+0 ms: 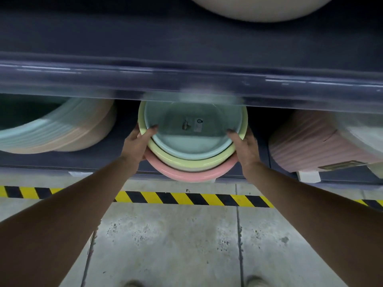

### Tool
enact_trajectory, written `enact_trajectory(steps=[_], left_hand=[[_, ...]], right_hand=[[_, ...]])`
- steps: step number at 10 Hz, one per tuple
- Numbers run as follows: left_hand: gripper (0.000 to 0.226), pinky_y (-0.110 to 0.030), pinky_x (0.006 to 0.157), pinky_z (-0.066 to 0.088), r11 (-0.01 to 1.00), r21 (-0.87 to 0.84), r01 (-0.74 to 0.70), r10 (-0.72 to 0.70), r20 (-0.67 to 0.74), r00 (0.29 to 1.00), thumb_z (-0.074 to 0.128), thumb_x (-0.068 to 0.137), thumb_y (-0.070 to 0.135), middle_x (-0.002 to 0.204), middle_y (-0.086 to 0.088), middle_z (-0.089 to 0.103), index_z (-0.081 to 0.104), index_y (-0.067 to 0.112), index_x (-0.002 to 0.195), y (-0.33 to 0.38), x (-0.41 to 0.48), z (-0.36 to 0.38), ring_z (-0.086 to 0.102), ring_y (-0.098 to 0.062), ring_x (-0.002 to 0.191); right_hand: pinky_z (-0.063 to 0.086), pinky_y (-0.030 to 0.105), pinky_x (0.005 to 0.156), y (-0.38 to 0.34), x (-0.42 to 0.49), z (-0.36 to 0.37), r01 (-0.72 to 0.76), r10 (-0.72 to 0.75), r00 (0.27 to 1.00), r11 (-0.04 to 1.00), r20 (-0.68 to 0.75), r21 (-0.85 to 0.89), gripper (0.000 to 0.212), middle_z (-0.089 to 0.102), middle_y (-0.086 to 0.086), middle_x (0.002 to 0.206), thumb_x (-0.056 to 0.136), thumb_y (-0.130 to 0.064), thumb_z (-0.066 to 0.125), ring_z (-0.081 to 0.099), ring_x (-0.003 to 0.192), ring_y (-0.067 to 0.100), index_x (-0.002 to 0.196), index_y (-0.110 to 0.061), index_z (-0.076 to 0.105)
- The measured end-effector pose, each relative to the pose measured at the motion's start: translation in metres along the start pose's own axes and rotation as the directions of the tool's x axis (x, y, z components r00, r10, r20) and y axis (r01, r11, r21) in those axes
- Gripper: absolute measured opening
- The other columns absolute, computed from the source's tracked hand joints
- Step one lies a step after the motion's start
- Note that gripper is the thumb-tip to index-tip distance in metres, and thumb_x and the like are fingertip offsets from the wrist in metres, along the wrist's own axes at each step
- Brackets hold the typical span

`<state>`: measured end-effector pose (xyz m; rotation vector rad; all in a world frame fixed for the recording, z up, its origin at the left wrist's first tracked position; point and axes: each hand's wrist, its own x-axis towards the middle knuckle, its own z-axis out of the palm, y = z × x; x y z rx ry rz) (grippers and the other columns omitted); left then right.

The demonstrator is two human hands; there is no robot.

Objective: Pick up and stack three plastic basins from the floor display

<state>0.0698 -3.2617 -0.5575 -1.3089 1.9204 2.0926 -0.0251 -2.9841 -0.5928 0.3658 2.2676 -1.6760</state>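
Observation:
Three nested round basins sit at the front of the bottom shelf, under the shelf above. The light blue basin lies innermost, with a label on its bottom. It rests in the yellow-green basin, which rests in the pink basin. My left hand grips the stack's left rim, thumb over the edge into the blue basin. On the opposite rim my right hand grips the same way. The far rims are partly hidden by the upper shelf's edge.
A dark shelf edge overhangs the stack. A tilted stack of blue and peach basins stands at the left, ribbed pink tubs at the right. Yellow-black hazard tape runs across the concrete floor. A large white basin sits above.

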Motion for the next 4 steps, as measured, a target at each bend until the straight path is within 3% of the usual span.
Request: enact_trajectory(steps=[1, 2, 3, 4], left_hand=[[0.041, -0.053, 0.090, 0.059, 1.000, -0.002, -0.004, 0.004, -0.023, 1.000, 0.077, 0.067, 0.051, 0.106, 0.004, 0.076, 0.072, 0.035, 0.104, -0.003, 0.003, 0.001, 0.072, -0.021, 0.102], [0.035, -0.047, 0.097, 0.056, 1.000, 0.011, -0.006, 0.006, -0.044, 0.999, 0.075, 0.079, 0.044, 0.107, 0.004, 0.075, 0.069, 0.032, 0.111, -0.004, 0.002, 0.005, 0.070, -0.021, 0.103], [0.033, -0.036, 0.087, 0.055, 0.992, 0.122, -0.024, 0.029, -0.034, 0.999, 0.071, 0.084, 0.047, 0.104, -0.002, 0.071, 0.067, 0.024, 0.107, 0.003, -0.005, 0.002, 0.068, -0.022, 0.094], [0.047, -0.034, 0.087, 0.049, 0.932, 0.338, -0.128, 0.150, -0.038, 0.988, 0.069, 0.086, 0.044, 0.114, -0.010, 0.070, 0.069, 0.009, 0.118, 0.018, -0.020, -0.008, 0.065, -0.028, 0.105]], right_hand=[[0.047, 0.049, 0.106, 0.005, 0.007, 0.001, 0.030, -0.030, 0.999, 0.999, -0.016, -0.017, 0.073, 0.067, -0.006, 0.126, 0.069, -0.060, 0.072, 0.060, 0.122, 0.020, 0.138, -0.053, 0.051], [0.046, 0.047, 0.107, 0.000, 0.001, -0.003, 0.035, -0.036, 0.999, 0.997, -0.014, -0.070, 0.073, 0.066, -0.006, 0.127, 0.070, -0.060, 0.068, 0.059, 0.122, 0.020, 0.140, -0.052, 0.048], [0.046, 0.042, 0.104, -0.018, -0.014, -0.009, -0.017, 0.018, 1.000, 0.986, 0.006, -0.166, 0.074, 0.065, -0.001, 0.126, 0.070, -0.067, 0.063, 0.058, 0.120, 0.024, 0.138, -0.037, 0.056], [0.042, 0.032, 0.090, -0.036, -0.033, -0.021, -0.061, 0.049, 0.996, 0.980, -0.069, -0.188, 0.058, 0.065, 0.003, 0.115, 0.085, -0.057, 0.065, 0.059, 0.116, 0.027, 0.129, -0.019, 0.064]])
